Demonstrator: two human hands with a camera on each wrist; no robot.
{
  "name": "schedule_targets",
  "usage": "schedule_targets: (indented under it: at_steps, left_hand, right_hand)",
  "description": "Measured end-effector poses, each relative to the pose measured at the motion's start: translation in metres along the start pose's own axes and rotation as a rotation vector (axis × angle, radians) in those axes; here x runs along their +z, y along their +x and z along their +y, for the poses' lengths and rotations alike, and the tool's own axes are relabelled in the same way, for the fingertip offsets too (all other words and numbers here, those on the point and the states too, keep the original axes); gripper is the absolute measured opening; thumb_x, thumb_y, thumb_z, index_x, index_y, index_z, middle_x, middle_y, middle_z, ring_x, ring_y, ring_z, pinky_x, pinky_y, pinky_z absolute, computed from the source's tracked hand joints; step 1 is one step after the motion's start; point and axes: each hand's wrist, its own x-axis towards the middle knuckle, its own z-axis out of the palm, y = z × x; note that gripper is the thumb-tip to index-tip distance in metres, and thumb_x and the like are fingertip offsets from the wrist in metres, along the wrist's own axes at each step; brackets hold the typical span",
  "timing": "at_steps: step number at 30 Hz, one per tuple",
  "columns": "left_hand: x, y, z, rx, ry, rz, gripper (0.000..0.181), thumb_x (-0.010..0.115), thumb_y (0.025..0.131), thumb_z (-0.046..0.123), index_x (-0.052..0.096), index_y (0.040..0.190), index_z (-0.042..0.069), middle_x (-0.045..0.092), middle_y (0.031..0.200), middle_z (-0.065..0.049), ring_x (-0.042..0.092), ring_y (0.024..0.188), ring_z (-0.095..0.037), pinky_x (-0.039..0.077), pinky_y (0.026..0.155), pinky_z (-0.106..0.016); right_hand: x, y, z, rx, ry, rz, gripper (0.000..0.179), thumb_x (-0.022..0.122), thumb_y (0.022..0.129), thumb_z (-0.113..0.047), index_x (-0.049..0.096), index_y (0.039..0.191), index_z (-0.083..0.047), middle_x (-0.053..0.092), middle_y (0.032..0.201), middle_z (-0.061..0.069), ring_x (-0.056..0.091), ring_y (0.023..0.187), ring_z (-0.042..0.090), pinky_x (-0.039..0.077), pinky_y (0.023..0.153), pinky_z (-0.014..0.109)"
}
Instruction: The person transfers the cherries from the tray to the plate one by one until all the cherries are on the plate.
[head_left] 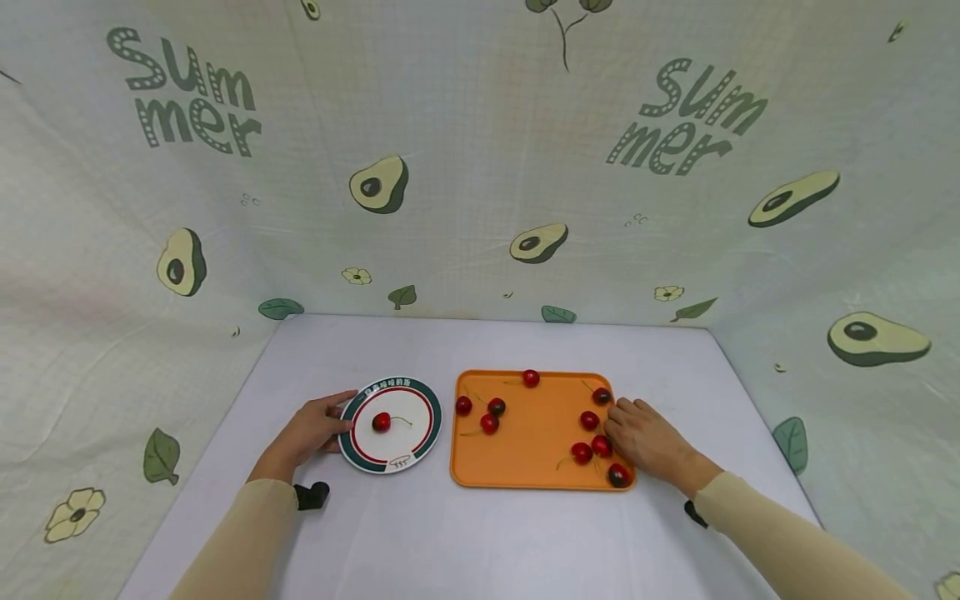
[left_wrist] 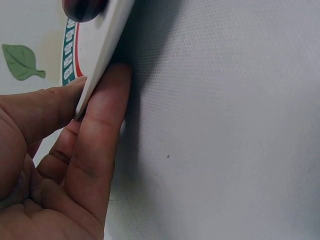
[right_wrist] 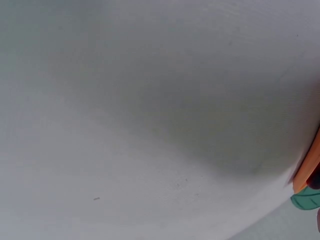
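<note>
My left hand [head_left: 311, 429] holds a round white plate [head_left: 365, 450] by its left rim, thumb on top and fingers beneath. In the left wrist view the plate [left_wrist: 107, 47] is pinched between thumb and finger, with a gap under it. One red cherry [head_left: 382, 422] with a stem lies on the plate. My right hand [head_left: 648, 442] is at the right edge of an orange tray [head_left: 540, 433], fingers bent beside several cherries, the closest being a red cherry [head_left: 602, 446]. Whether those fingers grip anything is hidden; the right wrist view shows mostly tabletop.
Several more cherries lie in the tray, among them a cherry [head_left: 531, 378] at the back rim and a cherry [head_left: 464, 406] at the left rim. The white table [head_left: 465, 542] meets a patterned cloth [head_left: 450, 283] at the back and sides.
</note>
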Motion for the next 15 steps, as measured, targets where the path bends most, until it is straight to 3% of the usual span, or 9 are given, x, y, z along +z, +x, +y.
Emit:
schedule_targets:
  at_steps: [15]
  left_hand:
    - [0.0, -0.002, 0.003, 0.011, -0.004, 0.005, 0.066, 0.067, 0.1, 0.004, 0.044, 0.161, 0.013, 0.054, 0.128, -0.024, 0.06, 0.09, -0.023, 0.059, 0.068, -0.029]
  right_hand:
    - [-0.016, 0.026, 0.005, 0.063, 0.066, 0.046, 0.024, 0.085, 0.09, -0.023, 0.071, 0.102, -0.008, 0.065, 0.1, 0.007, 0.053, 0.093, 0.026, 0.05, 0.082, 0.037]
